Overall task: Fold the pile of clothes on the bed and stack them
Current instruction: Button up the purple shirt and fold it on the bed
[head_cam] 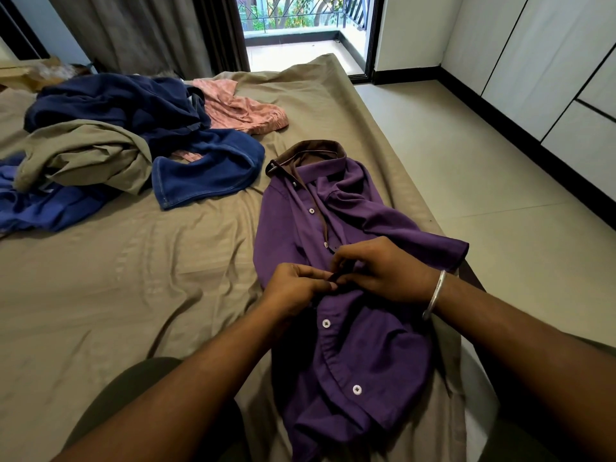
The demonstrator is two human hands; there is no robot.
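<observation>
A purple button-up shirt [353, 208] with a brown collar lies lengthwise on the bed [140, 278], front side up, near the right edge. My left hand [296, 288] and my right hand [383, 271] meet at the middle of its placket, both pinching the fabric around a button. A metal bangle sits on my right wrist. To the far left lies an unfolded pile: dark navy garment [113, 101], blue denim piece [210, 171], khaki garment [86, 155], pink garment [240, 108], lighter blue cloth [40, 201].
The bed's right edge drops to a pale tiled floor [466, 155]. White wardrobe doors [550, 61] line the right wall. An open balcony door [300, 31] and a grey curtain [140, 28] stand beyond the bed's far end. My knees show at the bottom.
</observation>
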